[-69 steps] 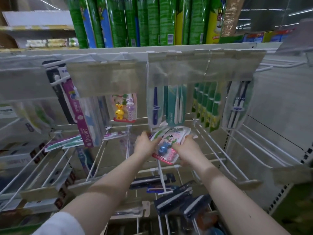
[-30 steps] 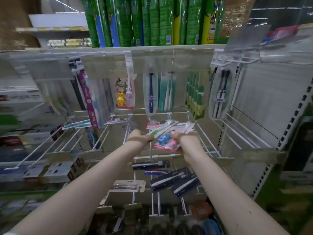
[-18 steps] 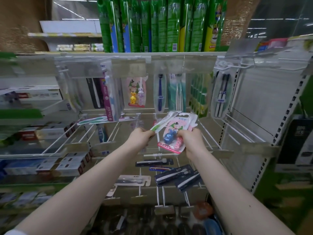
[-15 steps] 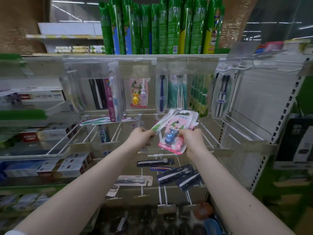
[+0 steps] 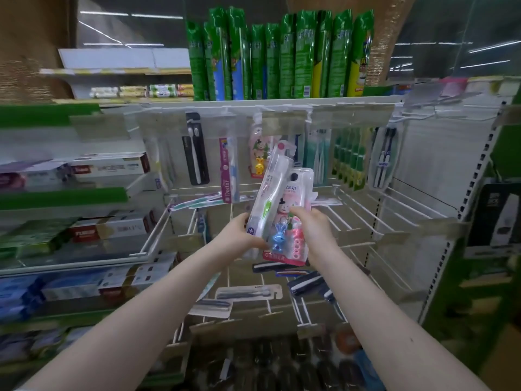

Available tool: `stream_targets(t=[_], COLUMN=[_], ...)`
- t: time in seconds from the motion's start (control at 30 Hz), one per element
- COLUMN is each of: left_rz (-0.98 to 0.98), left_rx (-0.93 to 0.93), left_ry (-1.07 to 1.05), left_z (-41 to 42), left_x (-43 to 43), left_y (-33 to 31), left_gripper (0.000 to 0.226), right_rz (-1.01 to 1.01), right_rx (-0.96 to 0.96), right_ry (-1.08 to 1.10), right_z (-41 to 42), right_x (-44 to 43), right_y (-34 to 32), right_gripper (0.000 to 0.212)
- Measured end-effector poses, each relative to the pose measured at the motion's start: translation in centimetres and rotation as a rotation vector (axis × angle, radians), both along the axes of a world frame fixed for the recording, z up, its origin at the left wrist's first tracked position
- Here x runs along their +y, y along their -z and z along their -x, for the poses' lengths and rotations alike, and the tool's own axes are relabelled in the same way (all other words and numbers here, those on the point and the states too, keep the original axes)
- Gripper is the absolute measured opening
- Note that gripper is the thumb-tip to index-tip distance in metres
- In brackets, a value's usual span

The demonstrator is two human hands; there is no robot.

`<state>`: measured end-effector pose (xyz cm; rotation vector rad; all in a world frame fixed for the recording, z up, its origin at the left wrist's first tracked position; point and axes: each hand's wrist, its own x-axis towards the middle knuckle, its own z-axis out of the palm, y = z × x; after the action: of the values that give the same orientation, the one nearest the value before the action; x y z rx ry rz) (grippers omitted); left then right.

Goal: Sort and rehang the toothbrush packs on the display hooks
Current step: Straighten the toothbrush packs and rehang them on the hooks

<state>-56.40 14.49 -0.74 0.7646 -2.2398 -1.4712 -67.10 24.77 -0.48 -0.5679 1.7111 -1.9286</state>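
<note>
Left shelves: toothpaste boxes [image 5: 110, 167], stacked.

Centre: your left hand [image 5: 239, 235], fingers curled round the lower edge of the clear pack [image 5: 272, 193] with a green-handled brush. The pack stands upright in front of the display.

Overlapping on its right: the pink children's pack [image 5: 293, 221], pinched by your right hand [image 5: 315, 230].

Step, as judged: separating the two.

Next: a similar hanging pink pack [image 5: 259, 153] shows on the far row. Thread yours onto that hook by its hanger hole.

Right: bare wire hooks [image 5: 394, 221].

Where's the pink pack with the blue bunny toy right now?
Head view, centre: the pink bunny pack stands upright in the right hand, its left edge tucked behind the clear green-handled toothbrush pack that the left hand holds.
</note>
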Motion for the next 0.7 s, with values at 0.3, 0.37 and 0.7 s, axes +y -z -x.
stream_targets(t=[0.3,0.37,0.7], left_rz=[-0.143,-0.207,-0.173], left_rx=[0.147,0.183,0.205], left_ry=[0.057,0.066,-0.127], left_z=[-1.3,-1.1,1.7], left_x=[-1.4,-1.7,-5.5], left_y=[0.8,1.1,2.1], left_gripper=[0.046,0.036,0.045], right_rz=[0.021,0.015,0.051], right_rx=[0.035,0.044,0.134], right_ry=[0.01,0.012,0.045], right_z=[-0.9,-0.3,5.5], right_x=[-1.5,-2.0,-5.2], right_y=[0.3,0.5,0.1], right_gripper=[0.026,0.022,0.026])
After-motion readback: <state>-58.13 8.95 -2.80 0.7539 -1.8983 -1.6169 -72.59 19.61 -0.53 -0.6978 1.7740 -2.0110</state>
